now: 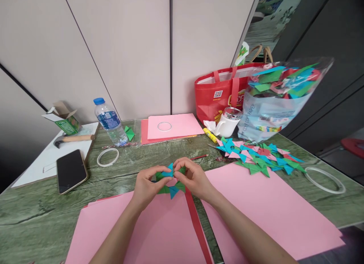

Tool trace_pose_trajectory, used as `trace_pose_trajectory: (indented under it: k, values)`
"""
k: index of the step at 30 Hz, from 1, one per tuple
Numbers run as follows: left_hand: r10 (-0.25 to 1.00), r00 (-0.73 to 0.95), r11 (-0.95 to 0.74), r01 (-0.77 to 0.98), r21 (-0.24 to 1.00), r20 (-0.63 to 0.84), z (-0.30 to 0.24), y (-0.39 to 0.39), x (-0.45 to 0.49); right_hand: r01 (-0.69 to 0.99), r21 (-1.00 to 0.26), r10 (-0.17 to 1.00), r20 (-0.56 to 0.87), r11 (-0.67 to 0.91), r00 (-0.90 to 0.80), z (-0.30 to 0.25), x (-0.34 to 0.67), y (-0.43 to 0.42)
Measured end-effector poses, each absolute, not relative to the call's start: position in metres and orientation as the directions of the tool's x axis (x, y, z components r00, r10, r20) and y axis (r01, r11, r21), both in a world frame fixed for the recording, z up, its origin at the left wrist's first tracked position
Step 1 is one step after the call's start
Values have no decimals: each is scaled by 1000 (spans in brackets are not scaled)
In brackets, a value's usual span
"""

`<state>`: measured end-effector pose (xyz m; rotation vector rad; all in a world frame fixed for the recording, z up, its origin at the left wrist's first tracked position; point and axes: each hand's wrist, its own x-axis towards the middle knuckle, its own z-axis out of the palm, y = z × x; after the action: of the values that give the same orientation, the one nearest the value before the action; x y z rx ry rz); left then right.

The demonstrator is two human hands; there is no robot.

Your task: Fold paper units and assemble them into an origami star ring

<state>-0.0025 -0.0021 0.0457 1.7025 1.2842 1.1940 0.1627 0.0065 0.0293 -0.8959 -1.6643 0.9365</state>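
Observation:
Between my two hands is a ring of folded paper [173,192] with blue and green points, held just above the pink sheets. My left hand [150,182] pinches its left and upper part between thumb and fingers. At the upper right, my right hand [191,176] is closed on the same paper ring, fingertips close to those of my left hand. Part of the ring is covered by my fingers. Pink paper sheets [113,222] with a red edge lie under my left forearm, and another pink stack [273,207] lies under my right forearm.
Several folded paper stars [257,163] are heaped at the right beside a tape roll [324,180]. Behind stand a white mug [228,123], a red bag [207,99] and a plastic bag [261,112]. At left are a phone [71,172], hammer [76,139] and water bottle [109,123].

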Motion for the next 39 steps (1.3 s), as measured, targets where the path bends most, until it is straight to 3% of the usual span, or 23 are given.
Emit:
trace_pose_trajectory:
  k: [21,34,39]
  values:
    - [957,104,-289,337,896,269,48,-2,-4,28,-934,912,341,356,-227,27,160,7]
    - [952,111,-306,396,866,286,43,-1,0,221,-832,859,476,509,-190,23,160,6]
    - [975,70,-221,404,887,211,42,0,-2,239,-866,890,384,440,-245,31,165,4]
